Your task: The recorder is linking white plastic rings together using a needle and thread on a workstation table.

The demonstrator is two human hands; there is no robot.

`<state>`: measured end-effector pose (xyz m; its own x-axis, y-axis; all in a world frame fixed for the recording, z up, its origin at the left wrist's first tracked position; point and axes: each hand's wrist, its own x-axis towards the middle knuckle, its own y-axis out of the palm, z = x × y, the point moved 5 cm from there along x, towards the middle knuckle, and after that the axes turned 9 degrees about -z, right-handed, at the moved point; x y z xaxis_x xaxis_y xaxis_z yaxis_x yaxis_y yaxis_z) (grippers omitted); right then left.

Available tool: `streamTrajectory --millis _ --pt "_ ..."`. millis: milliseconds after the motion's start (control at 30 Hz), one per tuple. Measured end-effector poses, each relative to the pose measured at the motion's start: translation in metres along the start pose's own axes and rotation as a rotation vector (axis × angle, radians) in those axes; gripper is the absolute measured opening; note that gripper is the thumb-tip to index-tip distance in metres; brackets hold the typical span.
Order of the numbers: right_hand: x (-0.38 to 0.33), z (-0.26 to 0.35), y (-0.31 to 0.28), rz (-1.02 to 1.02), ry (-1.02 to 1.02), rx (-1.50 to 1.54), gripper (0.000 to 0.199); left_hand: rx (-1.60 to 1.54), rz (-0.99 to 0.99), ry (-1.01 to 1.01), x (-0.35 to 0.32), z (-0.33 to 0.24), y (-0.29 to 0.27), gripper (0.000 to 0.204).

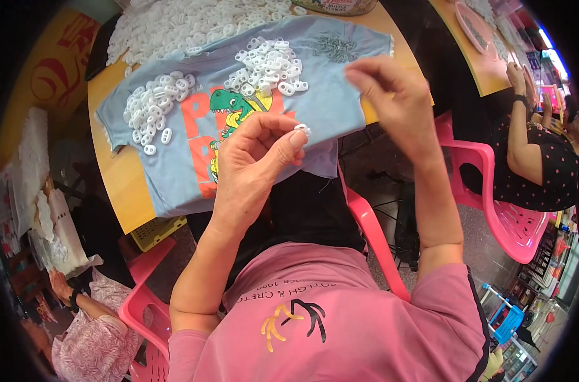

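A small white plastic piece [303,130] is pinched between thumb and fingertips of my left hand [254,153], above a light blue T-shirt [324,95] spread over the table. My right hand [401,105] is raised over the shirt's right side, thumb and forefinger drawn together; whatever may be between them is too small to make out. Closest to those fingers lies a heap of tiny grey metal parts [334,46], perhaps springs. Two piles of white plastic pieces rest on the shirt: two-holed ovals at the left [154,105] and a second pile in the middle [267,67].
A large mass of white pieces [181,28] covers the table's far side, beside a round tin [337,6]. Pink chairs [493,184] stand around. One person [537,153] sits at another table on the right; another [98,331] is at the lower left.
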<state>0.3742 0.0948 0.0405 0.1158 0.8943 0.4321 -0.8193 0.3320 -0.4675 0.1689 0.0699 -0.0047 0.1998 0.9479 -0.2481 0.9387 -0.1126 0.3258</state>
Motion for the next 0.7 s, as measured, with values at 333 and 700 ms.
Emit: streamTrajectory --millis 333,700 --pt "0.015 -0.028 -0.007 0.071 -0.227 -0.648 0.015 -0.008 -0.034 0.042 -0.003 0.001 -0.017 0.015" --pt "0.004 -0.009 -0.002 -0.060 0.085 0.063 0.020 -0.112 -0.079 0.046 -0.017 -0.005 -0.040 0.017"
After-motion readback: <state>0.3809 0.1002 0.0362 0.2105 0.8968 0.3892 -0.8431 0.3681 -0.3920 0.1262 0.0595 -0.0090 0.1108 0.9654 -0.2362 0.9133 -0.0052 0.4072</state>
